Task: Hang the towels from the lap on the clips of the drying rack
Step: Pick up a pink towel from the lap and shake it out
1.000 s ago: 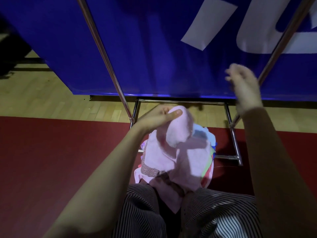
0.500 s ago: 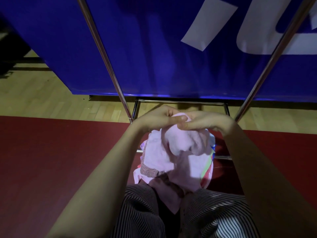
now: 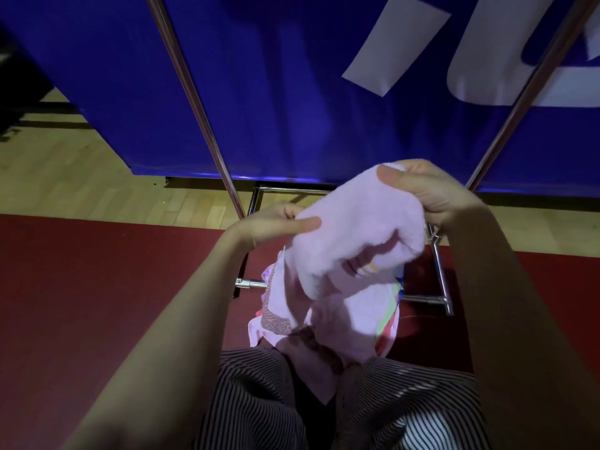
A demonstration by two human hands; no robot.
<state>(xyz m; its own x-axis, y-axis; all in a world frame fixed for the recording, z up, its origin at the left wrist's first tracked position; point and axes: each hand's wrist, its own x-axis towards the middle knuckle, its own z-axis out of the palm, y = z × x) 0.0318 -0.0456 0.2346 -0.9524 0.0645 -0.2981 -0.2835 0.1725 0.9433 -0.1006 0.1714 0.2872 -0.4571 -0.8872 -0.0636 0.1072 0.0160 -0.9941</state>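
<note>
A pale pink towel [image 3: 354,228] is lifted above my lap, bunched and stretched between both hands. My left hand [image 3: 276,224] pinches its left edge with the thumb on top. My right hand [image 3: 425,190] grips the upper right corner, higher than the left. Below it a pile of towels [image 3: 328,323], pink with coloured stripes, lies on my striped trousers [image 3: 259,401]. The drying rack's chrome poles [image 3: 194,102] rise on both sides, its base frame [image 3: 438,280] on the floor. No clips are in view.
A blue banner [image 3: 292,92] with white lettering hangs right behind the rack. Under me lies a red mat [image 3: 97,287], with wooden floor [image 3: 81,177] beyond it. The rack's right pole [image 3: 526,92] slants up past my right hand.
My right hand came down from beside the right pole and took hold of the pink towel. Both hands have since raised it and pulled it apart, the right hand going higher.
</note>
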